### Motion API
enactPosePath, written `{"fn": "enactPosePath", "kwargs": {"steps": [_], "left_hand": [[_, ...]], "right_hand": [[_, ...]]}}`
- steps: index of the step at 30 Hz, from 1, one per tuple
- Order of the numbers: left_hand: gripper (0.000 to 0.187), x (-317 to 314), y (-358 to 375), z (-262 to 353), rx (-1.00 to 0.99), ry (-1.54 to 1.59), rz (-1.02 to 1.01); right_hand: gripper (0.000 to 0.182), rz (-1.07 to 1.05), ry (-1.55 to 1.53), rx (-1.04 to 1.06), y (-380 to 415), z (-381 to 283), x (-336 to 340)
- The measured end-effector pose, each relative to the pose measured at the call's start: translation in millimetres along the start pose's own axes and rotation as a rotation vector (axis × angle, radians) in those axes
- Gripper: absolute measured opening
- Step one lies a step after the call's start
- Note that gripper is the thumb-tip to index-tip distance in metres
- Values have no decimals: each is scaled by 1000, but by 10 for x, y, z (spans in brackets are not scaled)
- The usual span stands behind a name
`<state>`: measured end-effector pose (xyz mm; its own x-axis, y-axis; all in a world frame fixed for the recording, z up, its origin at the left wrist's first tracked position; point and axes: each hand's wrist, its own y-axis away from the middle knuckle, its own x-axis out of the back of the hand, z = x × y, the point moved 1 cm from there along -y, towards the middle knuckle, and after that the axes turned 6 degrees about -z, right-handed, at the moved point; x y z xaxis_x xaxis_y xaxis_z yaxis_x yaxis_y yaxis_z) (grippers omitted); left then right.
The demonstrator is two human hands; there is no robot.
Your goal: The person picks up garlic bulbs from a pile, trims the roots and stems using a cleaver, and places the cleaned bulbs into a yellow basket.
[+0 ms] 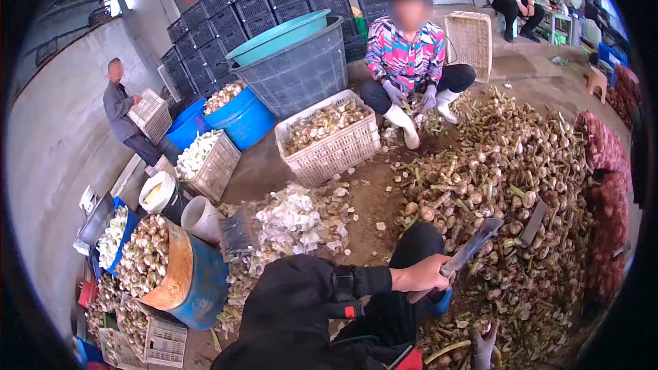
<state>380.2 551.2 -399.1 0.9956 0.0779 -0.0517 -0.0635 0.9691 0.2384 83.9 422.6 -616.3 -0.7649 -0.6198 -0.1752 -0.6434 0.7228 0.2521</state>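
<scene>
One hand, the left hand (426, 275), was clamped round the handle of a cleaver (471, 247), blade angled up over the garlic pile (521, 185). Right hand (484, 347) sat low at the frame's bottom edge, gloved, fingers partly cut off; couldn't tell if it was closed on anything. A second blade (533, 222) stuck upright in the pile nearby. Risk as judged: the right hand was close under the cleaver, so a downward chop could catch a finger; loose bulbs could roll and throw off the cut. Across the pile, a crouching person (410, 62) worked beside a white crate (329, 138).
</scene>
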Motion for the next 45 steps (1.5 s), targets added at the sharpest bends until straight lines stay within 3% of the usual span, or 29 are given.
{"fn": "enactPosePath", "kwargs": {"steps": [3,6,8,11,13,14,15,16,17,20,21,22,24,26,27,28,30,31,32,34,35,38,39,40,45], "left_hand": [[11,-164,140,-73,-123,-3,29],[12,-301,195,-278,-79,73,-25],[15,-445,258,-267,-75,-148,-30],[12,-622,241,-358,-123,-177,-26],[16,-751,227,-371,4,-230,-97],[16,-774,192,-410,4,-223,-127],[21,-783,123,-483,-71,-346,-87],[27,-867,33,-558,-146,-456,-86],[34,-932,-21,-521,-136,-565,-105],[31,-1181,-284,-655,-196,-756,-59],[28,-1272,-387,-663,-191,-777,-78],[23,-1391,-473,-633,-263,-813,-76],[21,-1532,-674,-727,-396,-917,-175],[20,-1583,-829,-843,-494,-939,-198],[21,-1603,-873,-836,-523,-947,-225],[23,-1619,-937,-818,-549,-961,-252],[24,-1639,-1036,-806,-597,-941,-358],[24,-1650,-1066,-814,-585,-927,-370],[24,-1653,-1089,-823,-584,-947,-399],[24,-1631,-1124,-880,-576,-958,-427],[23,-1617,-1129,-920,-545,-955,-411],[23,-1538,-1180,-1078,-486,-924,-355],[23,-1508,-1207,-1149,-468,-904,-318],[26,-1458,-1259,-1228,-389,-915,-319],[32,-1406,-1244,-1552,-295,-926,-302]], "right_hand": [[78,-61,6,80,67,-131,-110],[76,-110,43,97,233,-361,-206],[76,-115,26,175,215,-235,-193],[79,-157,183,19,423,-503,-219],[78,-63,17,5,394,-233,-117],[77,-90,-41,107,428,-361,-204],[74,-52,-51,16,309,-3,31],[73,-42,4,141,263,226,140],[67,-62,-42,142,403,-29,26],[59,-149,-139,175,681,-800,-234],[60,-46,-230,49,688,-744,-199],[61,13,-124,-81,743,-1022,-225],[58,55,-142,116,733,-878,-169],[57,105,-97,-23,792,-973,-84],[62,107,-11,174,739,-938,-79],[61,147,-122,151,794,-897,-43],[57,188,451,387,667,-854,53],[48,209,619,400,698,-842,104],[48,211,617,380,695,-870,71],[47,309,393,142,652,-857,48],[45,271,605,305,629,-877,70],[51,237,865,409,600,-951,60],[57,173,292,-44,659,-981,26],[62,178,-10,-128,640,-986,-21],[63,316,2,-157,587,-730,-116]]}}
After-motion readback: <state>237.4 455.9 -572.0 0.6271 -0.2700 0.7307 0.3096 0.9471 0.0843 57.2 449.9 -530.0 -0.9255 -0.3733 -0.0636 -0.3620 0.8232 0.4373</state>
